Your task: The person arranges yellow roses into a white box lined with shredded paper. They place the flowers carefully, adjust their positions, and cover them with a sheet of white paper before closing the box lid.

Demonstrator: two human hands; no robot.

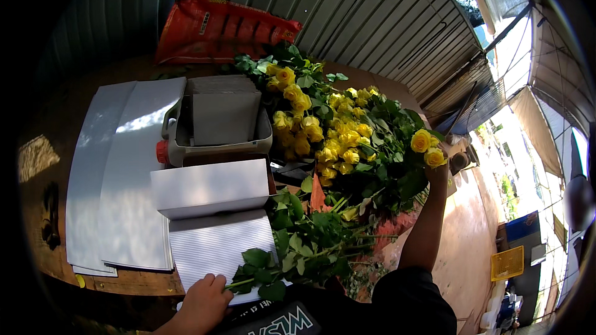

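My left hand (206, 301) is low in the view, over the near edge of a white corrugated sheet (214, 242). Its fingers are curled together at the end of a leafy green stem (242, 283); any bloom there is hidden. Out to the right, my right hand (438, 172) is closed just under a few yellow roses (421, 141), with its fingers partly covered by blooms and leaves. A large heap of yellow roses (341, 139) lies left of that hand. More leafy stems (310, 242) stretch between the sheet and the heap.
Flat white card sheets (133, 192) are stacked at left. A cut-open plastic can (220, 152) with a red cap holds grey card pieces (225, 115). A red bag (217, 31) leans on the corrugated metal wall (347, 12). A yellow crate (507, 264) is far right.
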